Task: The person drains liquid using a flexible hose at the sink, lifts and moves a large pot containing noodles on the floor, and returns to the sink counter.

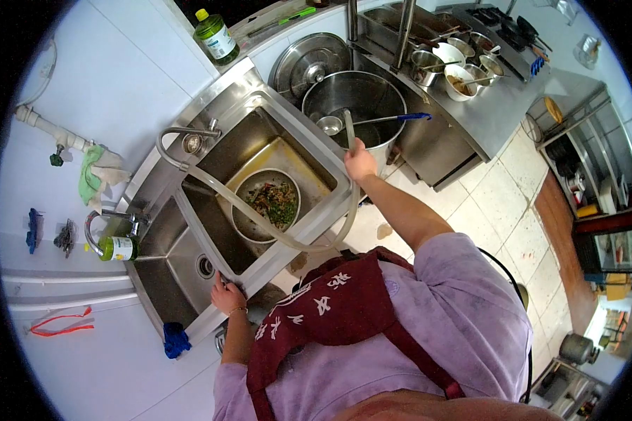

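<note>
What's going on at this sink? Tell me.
Someone in a maroon apron grips a hose with the right hand. It runs from the tap, its free end at the big metal pot. Whether water is flowing cannot be made out. The left hand is at the sink's front rim. A bowl of chopped food sits in the larger basin.

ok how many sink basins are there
2: the larger basin holds the bowl; the smaller basin is beside it, near the left hand. No others show.
</note>
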